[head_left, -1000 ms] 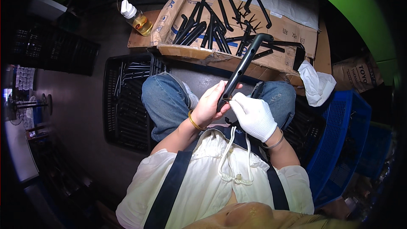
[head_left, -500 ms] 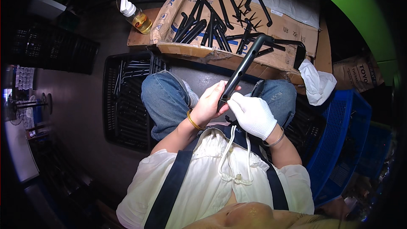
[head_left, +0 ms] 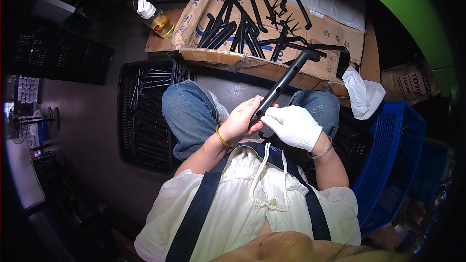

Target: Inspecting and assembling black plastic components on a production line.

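Observation:
My bare left hand (head_left: 243,116) is wrapped round the near end of a black plastic tube (head_left: 284,81), which has a row of holes and a bent far end. The tube slants away to the right, its far end over the front edge of a cardboard box. My right hand (head_left: 294,125), in a white glove, has its thumb and finger pinched at the tube's near end. Whatever lies in that pinch is too small to make out. Inside the cardboard box (head_left: 335,31) lie several similar black tubes (head_left: 223,34) and small spiky black pieces (head_left: 287,23).
A black crate (head_left: 125,116) of black parts stands on the floor to my left. Blue crates (head_left: 376,160) are at my right, with a white bag (head_left: 361,94) by the box's corner. A bottle (head_left: 158,18) with a white cap stands left of the box.
The tube's bent end has swung slightly right and toward me, and the tube has rolled a little. My right hand has shifted slightly right, still at the near end.

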A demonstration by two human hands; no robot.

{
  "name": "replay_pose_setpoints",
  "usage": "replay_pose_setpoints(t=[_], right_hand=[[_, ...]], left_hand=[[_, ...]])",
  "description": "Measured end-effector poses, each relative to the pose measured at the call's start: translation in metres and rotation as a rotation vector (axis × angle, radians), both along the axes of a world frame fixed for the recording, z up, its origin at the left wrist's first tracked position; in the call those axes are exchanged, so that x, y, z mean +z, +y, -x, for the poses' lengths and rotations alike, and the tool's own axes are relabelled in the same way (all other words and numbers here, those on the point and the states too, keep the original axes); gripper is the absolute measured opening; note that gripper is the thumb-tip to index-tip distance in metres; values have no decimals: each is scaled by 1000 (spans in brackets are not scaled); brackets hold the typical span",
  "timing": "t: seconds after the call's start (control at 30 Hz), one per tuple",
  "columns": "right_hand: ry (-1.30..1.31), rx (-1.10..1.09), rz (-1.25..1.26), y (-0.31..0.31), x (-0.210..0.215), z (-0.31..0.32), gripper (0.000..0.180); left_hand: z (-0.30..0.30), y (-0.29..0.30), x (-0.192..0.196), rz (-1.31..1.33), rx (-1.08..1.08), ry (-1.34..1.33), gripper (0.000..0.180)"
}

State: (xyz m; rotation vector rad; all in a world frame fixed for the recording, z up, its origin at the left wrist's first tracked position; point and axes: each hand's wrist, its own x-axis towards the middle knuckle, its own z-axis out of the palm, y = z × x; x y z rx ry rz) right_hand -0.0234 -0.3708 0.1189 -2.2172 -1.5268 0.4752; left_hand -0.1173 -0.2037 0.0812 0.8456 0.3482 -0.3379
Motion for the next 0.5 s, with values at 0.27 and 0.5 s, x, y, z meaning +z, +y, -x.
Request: replay_pose_setpoints(t=[0.27, 0.5], right_hand=[[338, -226, -208, 0, 0, 1, 22], [287, -402, -348, 18, 3, 39, 12]], left_hand=[[-1, 5, 3, 83, 52, 6, 52], [1, -7, 4, -290, 390, -143, 47]])
